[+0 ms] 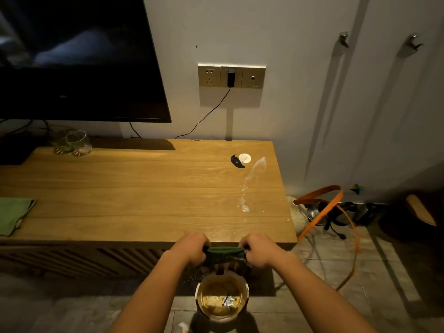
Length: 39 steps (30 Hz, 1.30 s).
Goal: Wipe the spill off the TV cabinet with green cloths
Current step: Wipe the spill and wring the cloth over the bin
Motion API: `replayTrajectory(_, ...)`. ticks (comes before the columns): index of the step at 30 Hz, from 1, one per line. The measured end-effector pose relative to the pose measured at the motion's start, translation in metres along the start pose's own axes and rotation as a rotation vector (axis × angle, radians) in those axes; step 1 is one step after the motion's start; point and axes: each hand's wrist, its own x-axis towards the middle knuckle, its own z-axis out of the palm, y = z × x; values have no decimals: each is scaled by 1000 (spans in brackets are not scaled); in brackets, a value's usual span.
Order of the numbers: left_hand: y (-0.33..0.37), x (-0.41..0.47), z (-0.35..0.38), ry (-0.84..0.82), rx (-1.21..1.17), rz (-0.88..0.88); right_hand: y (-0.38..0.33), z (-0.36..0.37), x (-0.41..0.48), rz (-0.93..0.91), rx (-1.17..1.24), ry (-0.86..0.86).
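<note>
A wet, twisted green cloth (pixel 224 254) is stretched between my left hand (pixel 191 248) and my right hand (pixel 260 248), both clenched on its ends just in front of the wooden TV cabinet (pixel 134 188). Dark liquid hangs from the cloth above a round cup (pixel 222 296) on the floor, which holds brownish liquid and scraps. A pale streak of spill (pixel 249 183) runs along the cabinet top near its right end, with small crumbs around it. A second green cloth (pixel 13 213) lies folded at the cabinet's left edge.
A TV (pixel 79 58) stands at the back left, glasses (pixel 77 143) below it. A black scrap and a white round lid (pixel 241 159) lie near the spill. A wall socket with a cable (pixel 231 75) is behind. An orange strap (pixel 324 207) and clutter lie on the floor right.
</note>
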Motion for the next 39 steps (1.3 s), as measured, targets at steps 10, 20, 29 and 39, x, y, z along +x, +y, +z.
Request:
replayTrajectory(10, 23, 40, -86, -204, 87, 122, -15, -68, 8, 100, 135, -26)
replayTrajectory(20, 50, 110, -149, -81, 51, 258, 3, -146, 33, 131, 119, 172)
replayTrajectory(29, 102, 215, -208, 268, -58, 251, 60, -270, 115, 20, -46, 380)
replayTrajectory(39, 135, 371, -243, 387, 6, 133, 151, -347, 256, -136, -46, 391)
